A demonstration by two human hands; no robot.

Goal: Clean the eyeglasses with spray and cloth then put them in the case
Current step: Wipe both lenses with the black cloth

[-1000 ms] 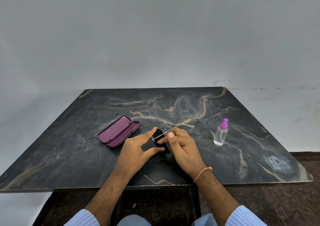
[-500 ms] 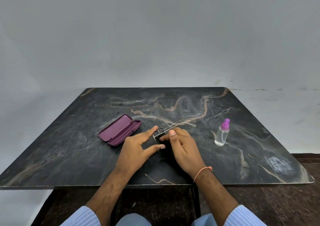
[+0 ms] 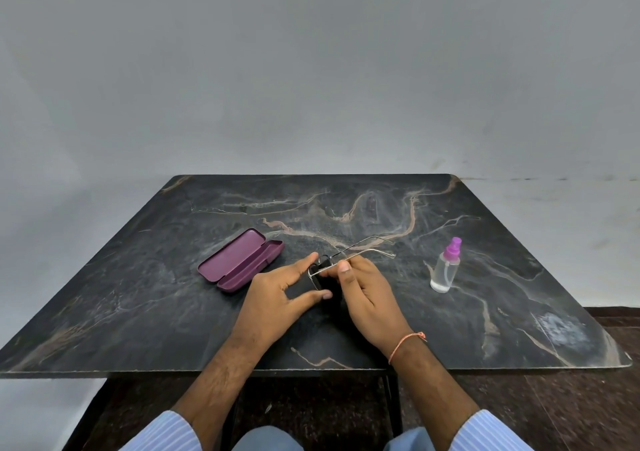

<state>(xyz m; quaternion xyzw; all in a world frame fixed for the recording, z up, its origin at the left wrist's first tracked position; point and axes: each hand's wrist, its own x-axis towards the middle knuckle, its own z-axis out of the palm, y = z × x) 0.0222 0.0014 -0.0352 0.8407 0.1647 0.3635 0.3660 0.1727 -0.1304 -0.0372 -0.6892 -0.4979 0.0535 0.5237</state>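
The right hand [image 3: 369, 296] has its fingers curled round the eyeglasses [image 3: 349, 256], thumb pressed on the thin metal frame near the hinge, so the two temple arms stick out toward one o'clock above the table. The left hand [image 3: 280, 295] is spread, forefinger and thumb stretched straight toward the near lens and touching the black cloth [image 3: 325, 279] that lies against it; whether it truly pinches the cloth cannot be told, since the dark fabric melts into the dark stone. The wiping step looks to be in hand. The frame is slight wire, and a hard rub from the left fingers while the right grips only one side could bend it or twist a temple; a greasy fingertip straying past the cloth would smear the lens again. At ten o'clock from the hands the purple case [image 3: 240, 260] lies open, lid flat, near enough to be reached. At three o'clock, well apart, stands the spray bottle [image 3: 445, 270] with its violet cap, upright and easily toppled by a careless elbow. The table [image 3: 519, 312] is black marble veined with tan, set before a plain grey wall, with dark flooring below.
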